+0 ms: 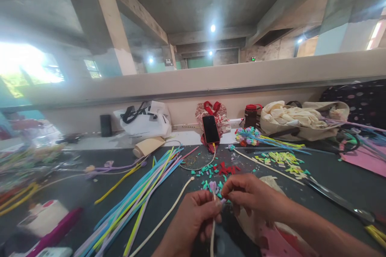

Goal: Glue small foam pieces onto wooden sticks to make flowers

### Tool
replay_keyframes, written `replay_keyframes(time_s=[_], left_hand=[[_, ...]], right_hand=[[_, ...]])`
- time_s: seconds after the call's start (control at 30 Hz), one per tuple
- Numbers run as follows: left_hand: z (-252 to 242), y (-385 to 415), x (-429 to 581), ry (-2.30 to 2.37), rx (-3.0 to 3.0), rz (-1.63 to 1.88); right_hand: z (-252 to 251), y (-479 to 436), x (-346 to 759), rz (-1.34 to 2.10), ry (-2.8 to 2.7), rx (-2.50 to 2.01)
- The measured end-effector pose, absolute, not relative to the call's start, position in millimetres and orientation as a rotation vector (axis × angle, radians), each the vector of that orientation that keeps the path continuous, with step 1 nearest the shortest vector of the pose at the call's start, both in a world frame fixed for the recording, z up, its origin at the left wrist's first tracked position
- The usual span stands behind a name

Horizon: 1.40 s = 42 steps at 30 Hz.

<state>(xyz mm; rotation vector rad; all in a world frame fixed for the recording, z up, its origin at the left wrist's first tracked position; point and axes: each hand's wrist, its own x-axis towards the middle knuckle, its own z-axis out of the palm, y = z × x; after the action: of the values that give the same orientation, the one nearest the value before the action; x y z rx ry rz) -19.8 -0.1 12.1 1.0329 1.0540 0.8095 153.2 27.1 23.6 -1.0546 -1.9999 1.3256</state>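
Observation:
My left hand [199, 219] is closed around a thin cream cord [212, 233] that stands roughly upright, its lower end running out of view. At the cord's top is a lilac tuft [213, 186], just above my left thumb and fingers. My right hand [251, 194] is beside it, thumb and fingers pinched on a small lilac piece [223, 200] close to the cord. Just beyond my hands lie small green cut pieces [206, 169] and red pieces [226, 168]. Another cream cord [169, 211] curves along the table left of my left hand.
A bundle of long coloured strips [141, 200] lies at left. A propped phone [211, 129] stands at the back, near a white bag [144, 120]. Yellow pieces [285, 158], a bunch of small flowers [247, 135], scissors [337, 198] and a dark bottle [251, 116] are at right.

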Motion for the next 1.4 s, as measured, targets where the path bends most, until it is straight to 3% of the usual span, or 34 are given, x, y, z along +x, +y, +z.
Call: replay_keyframes(time_s=[0.2,0.4,0.67,0.87,1.2,1.4], left_hand=[[11,0,-23,1.036,1.019,0.863],[6,2,-24,1.055,0.996,0.887],[12,1,-22,1.028,1.063,0.877],[9,2,-22,1.056,1.027,0.851],[12,1,-22,1.037,1.034,0.850],[12,1,-22,1.059,1.057,0.856]], right_hand=[[25,26,153,1.329,-2.010,-1.109],[29,22,153,0.972,-2.106,-1.108],[28,29,158,1.479,-1.837,-0.962],[34,27,159,1.638,-1.655,-0.824],[30,27,158,1.674,-1.625,-0.787],[26,25,158,1.470,-1.759,-0.885]])
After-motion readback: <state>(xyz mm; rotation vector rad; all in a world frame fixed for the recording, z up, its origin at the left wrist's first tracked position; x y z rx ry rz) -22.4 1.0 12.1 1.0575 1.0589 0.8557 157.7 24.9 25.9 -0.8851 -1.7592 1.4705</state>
